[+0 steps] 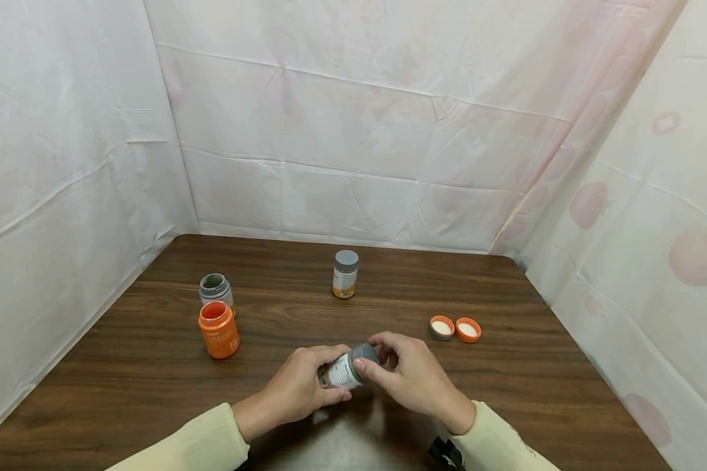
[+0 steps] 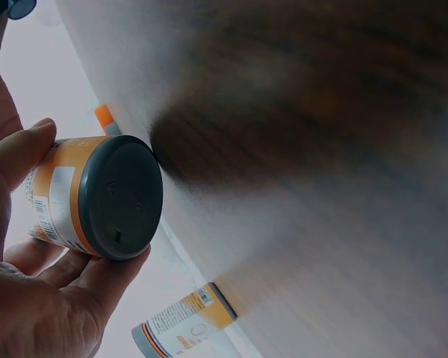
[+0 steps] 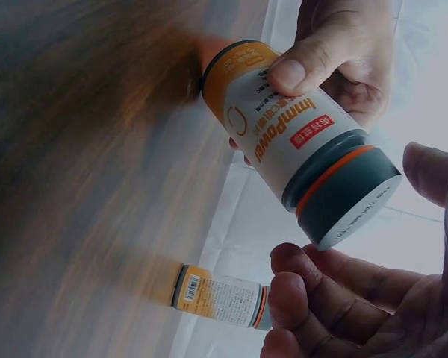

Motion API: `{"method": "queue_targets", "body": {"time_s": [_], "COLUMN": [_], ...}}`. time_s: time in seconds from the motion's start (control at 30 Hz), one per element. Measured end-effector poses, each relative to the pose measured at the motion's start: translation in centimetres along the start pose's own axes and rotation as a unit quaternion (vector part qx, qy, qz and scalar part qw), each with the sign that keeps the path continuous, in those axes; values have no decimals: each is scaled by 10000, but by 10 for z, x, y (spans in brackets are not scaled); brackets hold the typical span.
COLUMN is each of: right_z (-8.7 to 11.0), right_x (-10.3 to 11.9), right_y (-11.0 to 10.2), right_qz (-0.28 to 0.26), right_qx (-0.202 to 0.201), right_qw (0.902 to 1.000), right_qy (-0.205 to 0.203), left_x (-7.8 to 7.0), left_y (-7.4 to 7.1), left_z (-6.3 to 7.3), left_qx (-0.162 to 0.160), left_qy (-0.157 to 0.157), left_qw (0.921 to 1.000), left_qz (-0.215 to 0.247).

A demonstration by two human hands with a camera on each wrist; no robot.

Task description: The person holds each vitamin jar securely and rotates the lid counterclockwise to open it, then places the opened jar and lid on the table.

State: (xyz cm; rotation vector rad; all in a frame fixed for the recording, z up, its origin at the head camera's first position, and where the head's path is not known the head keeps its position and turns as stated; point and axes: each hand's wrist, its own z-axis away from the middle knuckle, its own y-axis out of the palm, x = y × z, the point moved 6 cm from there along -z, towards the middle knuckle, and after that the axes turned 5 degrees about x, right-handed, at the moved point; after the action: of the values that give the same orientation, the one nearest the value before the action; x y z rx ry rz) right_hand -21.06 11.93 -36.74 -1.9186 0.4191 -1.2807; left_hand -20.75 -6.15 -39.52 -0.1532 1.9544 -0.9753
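Left hand (image 1: 303, 386) has a firm grip on a bottle (image 1: 340, 373), thumb on the near side, fingers wrapped round the far side, over the tabletop (image 1: 294, 320) at front center. Bottle is tilted well over, dark base toward the left hand, capped end toward the right; can't tell if the base edge touches wood. Label is white with an orange band near the base; right wrist view reads "ImmPower" plus a red box. Grey cap (image 1: 367, 356) is on, with a thin orange ring at its lower edge. Right hand (image 1: 415, 379) is at the cap, part open, fingers bent and spread around it: right wrist view shows the thumb just off the cap and fingertips right at its edge, no firm grip visible; contact there I can't confirm. Second capped bottle (image 1: 345, 280) stands upright farther back near the middle, similar white-and-orange label, grey cap. Left side: orange bottle (image 1: 219, 339), uncapped, upright, mouth up; just behind it and partly hidden, a grey-necked bottle (image 1: 225, 296), also uncapped and upright. Can't tell if those two touch. Right side, beyond the right hand: two loose caps side by side, white insides up, a grey cap with orange inner rim (image 1: 442, 328) and an all-orange one (image 1: 468, 330). Pale sleeves (image 1: 203, 441) on both arms, black strap (image 1: 446, 453) at the right wrist. White sheeting (image 1: 353, 131) with faded print walls the back and both sides.
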Motion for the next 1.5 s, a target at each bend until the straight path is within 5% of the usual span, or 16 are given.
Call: {"method": "queue_targets", "body": {"time_s": [0.23,1.07,1.33,1.5], "right_z": [-1,3,3,2], "right_x": [-1,14,15,11], "right_y": [3,-4,-4,-5], "right_qz": [-185,-425,-448,-248], "right_qx": [110,132,160,-56], "right_qw": [9998,9816,9816,9899], "right_qy": [-42,-1855,-1852,-1396], "left_x": [1,1,2,2], "left_y": [1,0,0,1], "left_z": [0,1,0,0], "left_qx": [74,28,-2,35], "left_qy": [-36,-34,-50,-34], "left_qw": [9999,10000,10000,10000], "left_qz": [104,5,-29,42]}}
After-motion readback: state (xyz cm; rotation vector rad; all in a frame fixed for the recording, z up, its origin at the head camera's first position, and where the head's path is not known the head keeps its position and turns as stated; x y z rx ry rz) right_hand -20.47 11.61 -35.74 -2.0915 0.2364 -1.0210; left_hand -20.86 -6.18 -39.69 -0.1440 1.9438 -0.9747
